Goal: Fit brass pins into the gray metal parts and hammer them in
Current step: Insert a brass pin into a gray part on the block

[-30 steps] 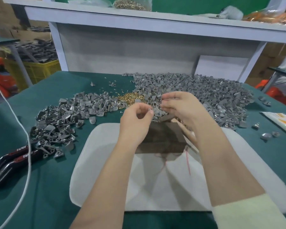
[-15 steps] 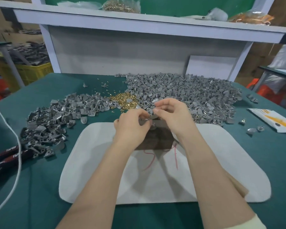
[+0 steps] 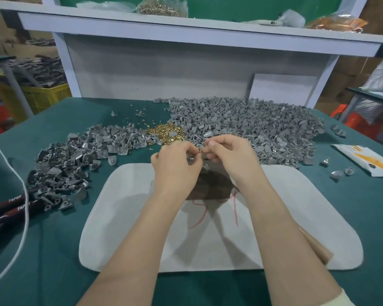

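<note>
Up over the dark block (image 3: 212, 186) on the white pad (image 3: 274, 217) now, left hand (image 3: 177, 164) and right hand (image 3: 228, 155) fingertip to fingertip. Pinching a small gray part (image 3: 191, 159) in the left's curled fingers; nipping at the same piece with right thumb and forefinger pressed together. Too small to tell whether a pin sits between them. Just beyond the knuckles, the heap of brass pins (image 3: 166, 134), flanked by a big pile of gray parts (image 3: 263, 127) on the right and a darker pile (image 3: 71, 164) on the left. Pliers (image 3: 7, 212) and a white cord (image 3: 26, 206) at the left edge of the green table (image 3: 53, 261).
</note>
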Demonstrator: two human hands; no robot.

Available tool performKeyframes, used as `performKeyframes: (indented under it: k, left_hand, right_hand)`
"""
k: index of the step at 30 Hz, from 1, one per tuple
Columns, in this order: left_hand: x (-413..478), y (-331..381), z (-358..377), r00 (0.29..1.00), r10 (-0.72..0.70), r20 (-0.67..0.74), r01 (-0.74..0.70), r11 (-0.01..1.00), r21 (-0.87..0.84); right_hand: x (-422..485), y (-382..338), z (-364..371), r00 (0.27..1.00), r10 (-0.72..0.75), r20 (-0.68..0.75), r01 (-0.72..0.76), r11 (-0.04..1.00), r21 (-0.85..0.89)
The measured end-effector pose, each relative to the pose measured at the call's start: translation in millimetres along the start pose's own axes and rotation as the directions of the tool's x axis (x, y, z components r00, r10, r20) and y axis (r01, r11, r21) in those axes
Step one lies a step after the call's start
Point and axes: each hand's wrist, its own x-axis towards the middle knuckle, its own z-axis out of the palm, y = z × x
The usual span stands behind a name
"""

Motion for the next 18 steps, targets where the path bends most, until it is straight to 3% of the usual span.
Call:
performKeyframes:
  k: [5,12,15,18]
  left_hand:
    - [1.1,0.4,1.8,1.000,0.019,0.003,-0.019,1.000,0.020]
    - [1.3,-0.9,2.0,0.997,0.074,0.037,-0.077,0.995,0.063]
    - [2.8,-5.5,-2.6,0.996,0.031,0.088,-0.031,1.000,-0.002]
    - [4.1,-11.6,-5.9,0.977,-0.051,0.208,0.048,0.999,0.020]
  right_hand:
    - [-3.2,0.5,-2.5,0.997,0.016,0.069,-0.007,0.993,-0.116]
    - [-5.2,-2.5,-2.6,0.998,-0.048,0.046,0.059,0.958,-0.281]
    - [-5.4,-3.3,-6.8,0.991,-0.125,0.044,0.132,0.915,-0.380]
    - [-6.3,0.0,-10.6,0.987,-0.104,0.122,0.151,0.859,-0.489]
